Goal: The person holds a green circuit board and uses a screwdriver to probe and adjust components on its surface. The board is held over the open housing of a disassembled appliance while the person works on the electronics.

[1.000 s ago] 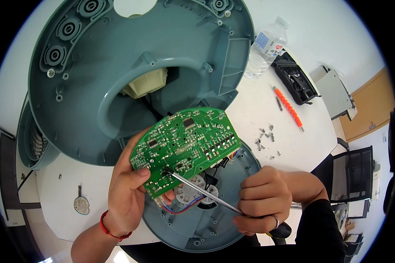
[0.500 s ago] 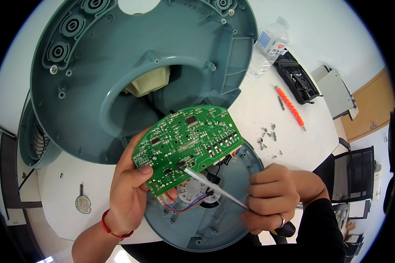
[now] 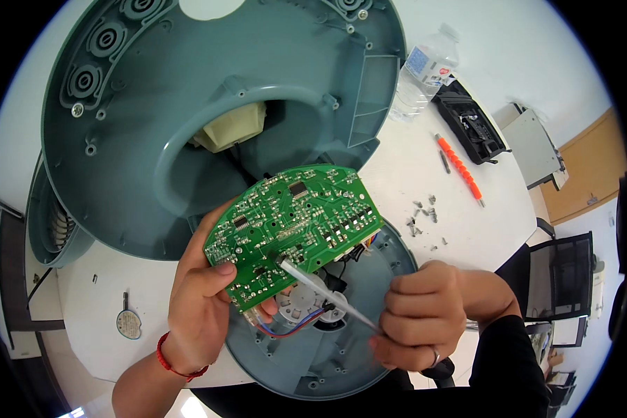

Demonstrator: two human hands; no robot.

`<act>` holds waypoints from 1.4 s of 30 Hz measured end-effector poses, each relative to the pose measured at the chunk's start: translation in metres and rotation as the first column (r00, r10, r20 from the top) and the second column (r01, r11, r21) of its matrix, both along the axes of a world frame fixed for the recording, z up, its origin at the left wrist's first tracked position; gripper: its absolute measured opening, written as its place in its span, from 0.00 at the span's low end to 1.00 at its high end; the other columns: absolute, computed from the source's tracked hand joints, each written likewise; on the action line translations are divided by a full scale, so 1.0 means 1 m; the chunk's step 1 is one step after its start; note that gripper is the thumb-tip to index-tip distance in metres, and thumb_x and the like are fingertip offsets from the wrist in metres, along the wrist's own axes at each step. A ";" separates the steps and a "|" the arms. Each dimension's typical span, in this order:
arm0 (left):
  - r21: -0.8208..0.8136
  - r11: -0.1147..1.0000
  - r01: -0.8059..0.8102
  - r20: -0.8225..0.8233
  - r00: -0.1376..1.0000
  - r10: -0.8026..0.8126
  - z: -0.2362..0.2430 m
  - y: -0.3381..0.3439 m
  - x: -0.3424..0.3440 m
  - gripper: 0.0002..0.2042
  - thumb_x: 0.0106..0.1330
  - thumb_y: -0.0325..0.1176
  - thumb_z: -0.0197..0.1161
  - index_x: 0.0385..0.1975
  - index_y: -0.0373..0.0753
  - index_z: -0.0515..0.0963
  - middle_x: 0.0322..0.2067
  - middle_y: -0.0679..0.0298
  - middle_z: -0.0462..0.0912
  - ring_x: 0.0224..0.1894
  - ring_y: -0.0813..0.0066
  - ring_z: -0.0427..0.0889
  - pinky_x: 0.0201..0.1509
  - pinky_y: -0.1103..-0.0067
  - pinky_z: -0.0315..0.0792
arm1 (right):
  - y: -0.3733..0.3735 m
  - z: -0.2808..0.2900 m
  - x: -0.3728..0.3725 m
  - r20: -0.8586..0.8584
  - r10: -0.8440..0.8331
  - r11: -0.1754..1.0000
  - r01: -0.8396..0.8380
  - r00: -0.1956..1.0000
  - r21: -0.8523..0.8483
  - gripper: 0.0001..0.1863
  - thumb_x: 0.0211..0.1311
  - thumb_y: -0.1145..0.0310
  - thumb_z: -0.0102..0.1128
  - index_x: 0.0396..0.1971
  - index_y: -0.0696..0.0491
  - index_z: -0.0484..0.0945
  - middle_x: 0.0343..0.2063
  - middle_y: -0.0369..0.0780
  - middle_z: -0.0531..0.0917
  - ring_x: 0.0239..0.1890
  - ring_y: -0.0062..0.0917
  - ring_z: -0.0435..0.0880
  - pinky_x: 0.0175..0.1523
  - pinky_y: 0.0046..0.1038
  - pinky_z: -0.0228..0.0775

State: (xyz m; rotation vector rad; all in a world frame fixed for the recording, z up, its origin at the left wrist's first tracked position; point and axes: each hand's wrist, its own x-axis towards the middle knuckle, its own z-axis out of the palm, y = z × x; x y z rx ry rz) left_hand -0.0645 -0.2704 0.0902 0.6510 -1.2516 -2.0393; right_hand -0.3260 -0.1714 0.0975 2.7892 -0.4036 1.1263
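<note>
My left hand [image 3: 204, 292] holds a green circuit board [image 3: 306, 216] by its left edge, thumb on the top face. The board is tilted, its soldered side toward me. In my right hand [image 3: 425, 317] is a slim white brush [image 3: 327, 291], its dark tip against the board's lower middle. Wires run from the board's underside. Beneath it lies a round grey-green base [image 3: 292, 373] with a silver motor [image 3: 301, 301] and red and blue wires. A large grey-green housing [image 3: 209, 59] stands behind, with a cream part [image 3: 235, 127] showing through its opening.
On the right of the white table [image 3: 494, 230] lie several screws [image 3: 416, 223], an orange flexible shaft [image 3: 460, 167], a small dark bit [image 3: 444, 161], a black tool case [image 3: 467, 122] and a clear bottle [image 3: 425, 73]. A round tag-like piece [image 3: 129, 324] lies at the left.
My left hand and the board have shifted slightly left. My right hand and the brush have moved a little left too, the tip staying at the board. The housing appears slightly left.
</note>
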 end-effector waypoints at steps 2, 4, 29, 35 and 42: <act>-0.008 1.000 0.005 0.011 1.000 -0.005 0.000 0.000 0.000 0.35 0.64 0.37 0.47 0.71 0.27 0.54 0.47 0.42 0.82 0.32 0.60 0.87 0.28 0.75 0.82 | 0.001 -0.001 -0.003 0.018 -0.053 0.999 0.054 0.998 -0.011 0.06 0.51 0.80 0.64 0.29 0.58 0.77 0.21 0.36 0.72 0.17 0.18 0.69 0.20 0.20 0.52; -0.007 1.000 0.000 0.007 1.000 0.000 0.001 0.000 -0.001 0.35 0.64 0.38 0.47 0.71 0.27 0.54 0.48 0.43 0.82 0.32 0.60 0.87 0.28 0.75 0.82 | 0.001 -0.001 -0.003 0.060 -0.083 0.996 0.084 0.995 -0.025 0.05 0.51 0.80 0.63 0.28 0.58 0.77 0.20 0.35 0.72 0.17 0.17 0.69 0.20 0.20 0.51; 0.060 0.990 -0.125 0.020 0.992 0.124 0.004 0.007 -0.005 0.35 0.63 0.40 0.47 0.69 0.27 0.55 0.37 0.41 0.85 0.25 0.64 0.86 0.27 0.75 0.82 | -0.005 0.003 -0.014 0.091 -0.195 0.970 0.206 0.977 -0.132 0.14 0.67 0.71 0.52 0.19 0.55 0.73 0.15 0.31 0.61 0.13 0.16 0.59 0.17 0.20 0.46; 0.032 0.993 -0.110 0.037 0.993 0.109 0.002 0.005 -0.006 0.35 0.63 0.42 0.47 0.69 0.28 0.56 0.35 0.43 0.85 0.24 0.65 0.86 0.26 0.75 0.82 | -0.001 0.003 -0.015 0.106 -0.215 0.966 0.227 0.971 -0.124 0.18 0.72 0.65 0.52 0.20 0.56 0.72 0.15 0.32 0.62 0.12 0.16 0.59 0.17 0.20 0.47; 0.024 0.992 -0.127 0.035 0.991 0.126 0.001 0.006 -0.005 0.35 0.63 0.42 0.47 0.69 0.28 0.56 0.35 0.44 0.86 0.23 0.66 0.85 0.26 0.76 0.82 | 0.000 -0.002 -0.006 0.066 -0.102 0.986 0.109 0.993 -0.128 0.20 0.74 0.63 0.54 0.21 0.57 0.74 0.15 0.34 0.63 0.13 0.19 0.62 0.19 0.21 0.51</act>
